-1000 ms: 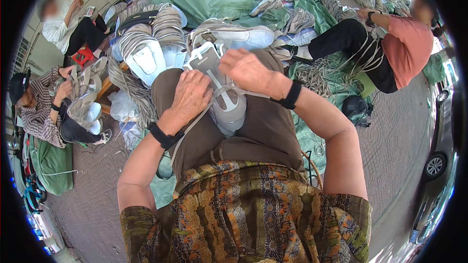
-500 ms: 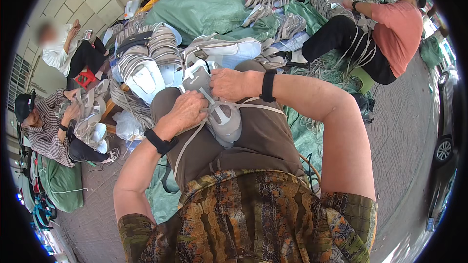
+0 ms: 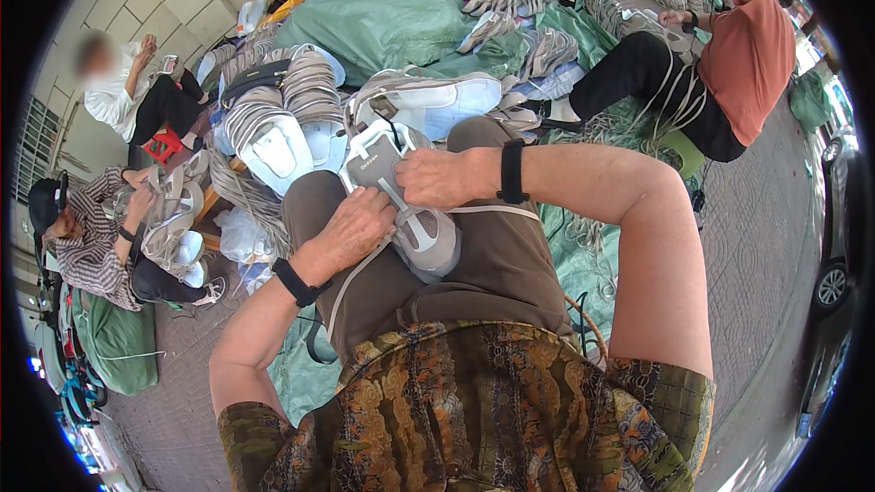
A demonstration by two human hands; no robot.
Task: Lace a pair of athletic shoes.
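Note:
A grey-beige shoe upper (image 3: 433, 253) lies between my thighs, its toe toward me and its white-edged opening away. My left hand (image 3: 357, 223) has its fingers closed at the left side of the lacing area. From the right, my right hand (image 3: 436, 179) pinches at the opposite side, close to the tongue (image 3: 375, 162). What exactly the fingertips grip is hidden. One pale shoelace (image 3: 494, 210) trails over my right thigh, and another length runs below my left hand. A dark cord loop shows at the shoe's far edge.
Bundles of stacked shoe uppers (image 3: 307, 96) lie beyond my knees beside a large green sack (image 3: 378, 18). A person in stripes (image 3: 91, 251) handles uppers at left; another in a coral shirt (image 3: 749, 64) sits at right. A car (image 3: 831, 282) stands far right.
The shoe has turned slightly and more of its toe shows. My right hand has shifted a little down. At right, the person in coral has raised an arm.

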